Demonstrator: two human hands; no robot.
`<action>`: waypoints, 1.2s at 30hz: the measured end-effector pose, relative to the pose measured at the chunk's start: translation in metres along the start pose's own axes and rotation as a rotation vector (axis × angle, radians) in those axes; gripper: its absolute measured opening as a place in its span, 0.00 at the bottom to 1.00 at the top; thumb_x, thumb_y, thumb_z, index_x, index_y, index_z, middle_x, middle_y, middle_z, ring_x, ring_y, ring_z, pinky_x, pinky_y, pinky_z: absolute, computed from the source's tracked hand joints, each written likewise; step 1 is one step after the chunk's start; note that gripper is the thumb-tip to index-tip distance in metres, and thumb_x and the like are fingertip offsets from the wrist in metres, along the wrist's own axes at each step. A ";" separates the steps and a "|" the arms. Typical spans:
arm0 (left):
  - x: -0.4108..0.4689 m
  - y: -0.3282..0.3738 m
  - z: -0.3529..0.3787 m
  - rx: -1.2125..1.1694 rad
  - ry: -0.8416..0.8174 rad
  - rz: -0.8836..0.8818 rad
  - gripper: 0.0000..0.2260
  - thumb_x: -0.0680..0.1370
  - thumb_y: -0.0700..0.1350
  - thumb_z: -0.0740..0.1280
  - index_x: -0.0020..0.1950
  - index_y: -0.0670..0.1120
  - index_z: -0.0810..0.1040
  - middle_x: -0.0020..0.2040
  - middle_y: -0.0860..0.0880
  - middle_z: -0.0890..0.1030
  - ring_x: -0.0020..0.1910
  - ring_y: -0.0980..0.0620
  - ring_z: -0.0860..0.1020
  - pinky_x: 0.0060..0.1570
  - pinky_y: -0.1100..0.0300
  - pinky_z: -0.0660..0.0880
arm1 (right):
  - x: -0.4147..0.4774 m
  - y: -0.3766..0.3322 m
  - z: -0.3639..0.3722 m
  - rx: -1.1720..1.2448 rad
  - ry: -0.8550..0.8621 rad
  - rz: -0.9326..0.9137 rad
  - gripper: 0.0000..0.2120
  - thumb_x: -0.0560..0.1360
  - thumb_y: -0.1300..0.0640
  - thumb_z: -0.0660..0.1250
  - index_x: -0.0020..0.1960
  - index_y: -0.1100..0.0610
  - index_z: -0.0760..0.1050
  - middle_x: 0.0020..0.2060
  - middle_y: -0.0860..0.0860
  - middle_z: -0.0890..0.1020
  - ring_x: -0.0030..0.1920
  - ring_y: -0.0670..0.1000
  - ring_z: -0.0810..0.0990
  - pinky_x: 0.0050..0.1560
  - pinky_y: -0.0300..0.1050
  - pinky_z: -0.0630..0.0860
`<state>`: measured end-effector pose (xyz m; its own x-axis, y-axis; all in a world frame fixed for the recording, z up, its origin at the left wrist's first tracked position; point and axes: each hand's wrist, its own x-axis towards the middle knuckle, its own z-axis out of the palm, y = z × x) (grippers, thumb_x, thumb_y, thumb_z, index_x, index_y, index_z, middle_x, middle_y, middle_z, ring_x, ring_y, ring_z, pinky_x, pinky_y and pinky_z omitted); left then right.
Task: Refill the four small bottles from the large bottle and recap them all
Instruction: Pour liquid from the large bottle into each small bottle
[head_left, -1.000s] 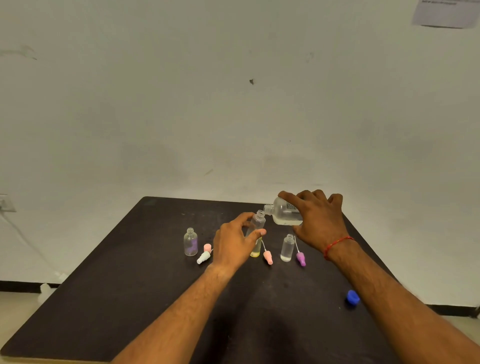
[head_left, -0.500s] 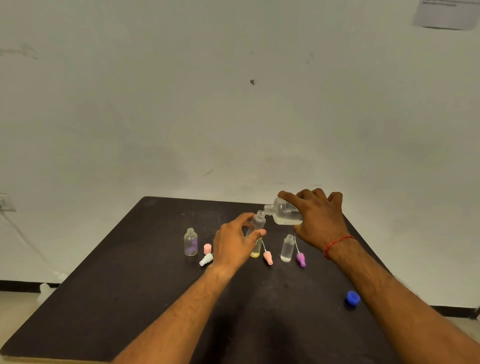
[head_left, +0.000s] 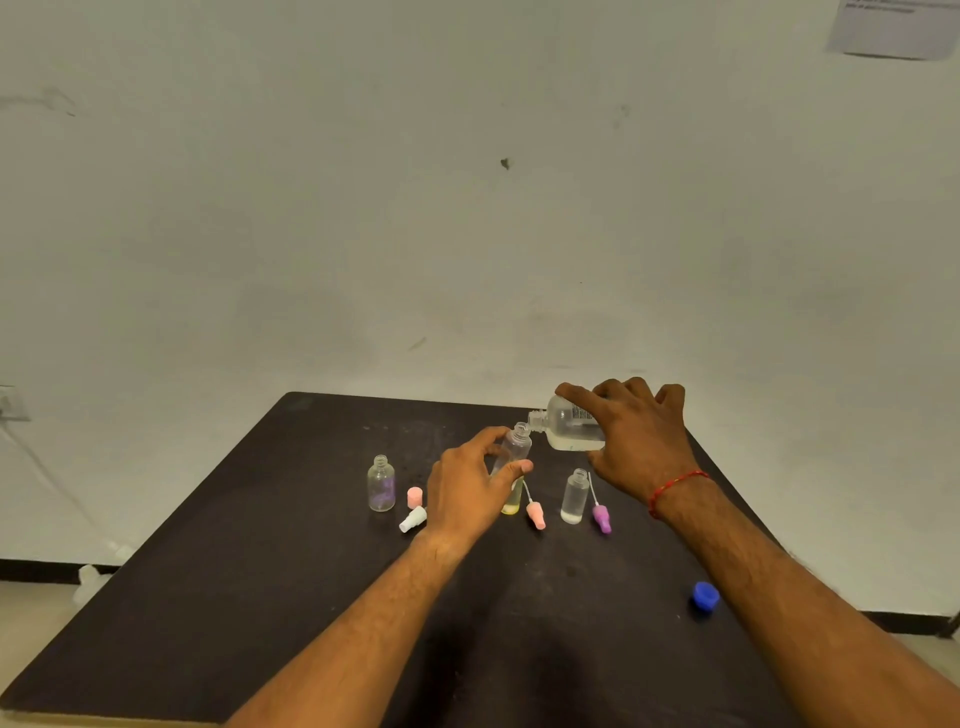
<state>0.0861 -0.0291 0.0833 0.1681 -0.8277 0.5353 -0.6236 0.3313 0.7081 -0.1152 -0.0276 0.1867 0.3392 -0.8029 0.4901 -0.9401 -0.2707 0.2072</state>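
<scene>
My right hand (head_left: 636, 439) grips the large clear bottle (head_left: 569, 428), tipped on its side with its open neck just right of a small clear bottle's mouth (head_left: 519, 441). My left hand (head_left: 470, 491) holds that small bottle above the table. A yellow-bottomed small bottle (head_left: 511, 503) stands behind my left hand, mostly hidden. Two more uncapped small bottles stand on the table: one with a purple tint (head_left: 381, 484) at the left, one clear (head_left: 574, 496) at the right.
Loose caps lie on the dark table (head_left: 234, 571): a pink cap (head_left: 414, 497), a white spray cap (head_left: 413, 519), a pink spray cap (head_left: 535, 514), a purple spray cap (head_left: 601, 517). A blue cap (head_left: 705, 595) lies near my right forearm. A white wall rises behind.
</scene>
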 end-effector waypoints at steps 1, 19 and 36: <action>0.000 0.000 0.000 0.002 -0.002 0.000 0.19 0.73 0.64 0.73 0.62 0.61 0.77 0.52 0.59 0.85 0.51 0.60 0.83 0.42 0.74 0.67 | 0.000 0.000 0.000 -0.002 -0.001 -0.001 0.39 0.70 0.51 0.71 0.74 0.36 0.56 0.63 0.47 0.75 0.63 0.53 0.70 0.58 0.55 0.59; -0.001 0.001 0.000 0.016 0.005 -0.004 0.19 0.72 0.63 0.73 0.61 0.62 0.77 0.51 0.60 0.85 0.47 0.64 0.80 0.41 0.76 0.65 | 0.000 0.000 -0.004 -0.023 0.009 -0.012 0.38 0.69 0.52 0.70 0.73 0.36 0.56 0.62 0.47 0.75 0.62 0.52 0.70 0.56 0.54 0.59; -0.002 0.001 0.000 0.005 0.008 0.003 0.18 0.72 0.62 0.74 0.60 0.61 0.77 0.51 0.60 0.85 0.48 0.63 0.81 0.41 0.75 0.65 | 0.000 -0.002 -0.005 -0.023 -0.006 -0.011 0.39 0.70 0.52 0.71 0.74 0.37 0.55 0.64 0.48 0.74 0.64 0.53 0.68 0.59 0.55 0.59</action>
<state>0.0849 -0.0271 0.0832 0.1721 -0.8234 0.5407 -0.6278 0.3313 0.7043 -0.1134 -0.0246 0.1910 0.3496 -0.8032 0.4824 -0.9352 -0.2677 0.2320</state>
